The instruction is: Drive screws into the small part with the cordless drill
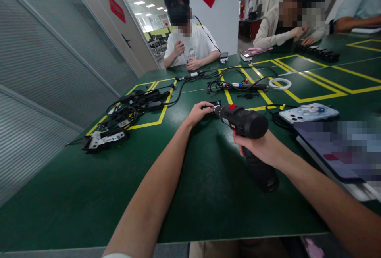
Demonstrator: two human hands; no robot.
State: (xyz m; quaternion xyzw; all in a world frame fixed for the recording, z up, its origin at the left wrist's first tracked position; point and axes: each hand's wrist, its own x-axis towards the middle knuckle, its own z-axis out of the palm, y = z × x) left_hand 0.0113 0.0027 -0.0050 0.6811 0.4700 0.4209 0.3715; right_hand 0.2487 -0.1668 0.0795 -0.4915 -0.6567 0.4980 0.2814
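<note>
Right hand [262, 149] is closed around the grip of one black drill [244, 121]. Left hand [198, 113], just ahead, pinches the bit [209, 107] at the drill's nose. To the right of the right hand, on the desk [208, 186]: one phone [309, 113] and one tablet [339, 147]. Beyond lies one white ring [279, 83]. Well left of the left hand is one cable tangle [125, 111].

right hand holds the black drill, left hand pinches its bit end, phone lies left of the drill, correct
No: the head view shows the phone lying right of the drill, not left. The right hand holds the drill and the left hand pinches its bit end.
</note>
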